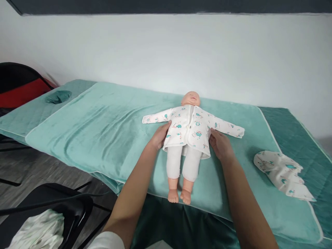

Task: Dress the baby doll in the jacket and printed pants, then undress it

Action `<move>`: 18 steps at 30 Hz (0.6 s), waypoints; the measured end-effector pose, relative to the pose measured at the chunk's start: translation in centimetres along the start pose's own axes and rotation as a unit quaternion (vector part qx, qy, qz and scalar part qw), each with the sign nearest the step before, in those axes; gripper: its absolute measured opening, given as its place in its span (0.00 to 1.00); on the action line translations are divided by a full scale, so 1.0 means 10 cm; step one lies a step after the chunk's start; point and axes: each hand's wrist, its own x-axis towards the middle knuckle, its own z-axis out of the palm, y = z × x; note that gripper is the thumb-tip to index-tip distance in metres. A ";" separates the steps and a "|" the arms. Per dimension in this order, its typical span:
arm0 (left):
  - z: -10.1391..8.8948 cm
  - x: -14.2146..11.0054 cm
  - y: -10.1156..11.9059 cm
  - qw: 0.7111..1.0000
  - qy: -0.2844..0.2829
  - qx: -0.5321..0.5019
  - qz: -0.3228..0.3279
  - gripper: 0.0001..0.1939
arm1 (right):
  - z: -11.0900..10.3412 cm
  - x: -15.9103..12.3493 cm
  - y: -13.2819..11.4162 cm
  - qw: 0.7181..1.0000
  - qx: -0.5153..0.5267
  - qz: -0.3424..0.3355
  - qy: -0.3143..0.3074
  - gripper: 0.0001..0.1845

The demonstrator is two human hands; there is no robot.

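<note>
A baby doll (pixel 190 100) lies on its back on a light teal blanket (pixel 103 131), arms spread, feet toward me. It wears a white patterned jacket (pixel 190 129) and white leggings (pixel 183 164). My left hand (pixel 160 135) rests against the doll's side at the jacket's edge, fingers curled onto the cloth. My right hand (pixel 219 143) touches the jacket's other side near its hem, fingers bent against the fabric. Neither hand plainly lifts anything.
A folded patterned garment (pixel 282 173) lies on the blanket to the right. The blanket covers a darker green padded bed (pixel 298 124) against a white wall. A black chair (pixel 64 204) holding crumpled white cloth (pixel 38 230) stands lower left; a red-and-black seat (pixel 20 86) is far left.
</note>
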 end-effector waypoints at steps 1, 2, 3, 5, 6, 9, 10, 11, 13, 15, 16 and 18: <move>0.01 0.04 0.00 0.999 -0.022 -0.032 -0.014 0.27 | 0.03 0.02 0.01 1.000 0.012 0.000 -0.009 0.14; 0.02 0.07 0.00 0.997 -0.038 -0.059 -0.021 0.27 | 0.06 0.05 0.02 1.000 0.021 -0.004 -0.012 0.14; 0.04 0.10 0.00 0.995 -0.049 -0.081 -0.025 0.27 | 0.10 0.07 0.03 0.999 0.031 -0.008 -0.014 0.15; 0.09 0.14 0.02 0.991 -0.059 -0.111 -0.034 0.27 | 0.17 0.12 0.05 0.998 0.055 -0.007 -0.022 0.16; 0.12 0.16 0.03 0.990 -0.057 -0.120 -0.039 0.26 | 0.20 0.15 0.06 0.998 0.064 -0.003 -0.026 0.16; 0.21 0.21 0.08 0.990 -0.047 -0.130 -0.041 0.24 | 0.25 0.22 0.06 0.996 0.081 0.018 -0.025 0.16; 0.24 0.23 0.09 0.990 -0.046 -0.129 -0.036 0.23 | 0.25 0.24 0.04 0.995 0.092 0.024 -0.014 0.15; 0.26 0.26 0.11 0.990 -0.047 -0.128 -0.033 0.23 | 0.25 0.27 0.03 0.994 0.105 0.029 0.000 0.14; 0.29 0.31 0.12 0.990 -0.054 -0.126 -0.032 0.22 | 0.23 0.32 0.00 0.991 0.127 0.034 0.020 0.13; 0.30 0.36 0.13 0.989 -0.058 -0.129 -0.032 0.22 | 0.22 0.36 -0.02 0.990 0.135 0.030 0.026 0.14; 0.31 0.38 0.14 0.989 -0.058 -0.131 -0.033 0.21 | 0.21 0.38 -0.03 0.990 0.136 0.030 0.022 0.15; 0.32 0.40 0.14 0.988 -0.057 -0.136 -0.040 0.21 | 0.21 0.42 -0.04 0.988 0.149 0.039 0.006 0.15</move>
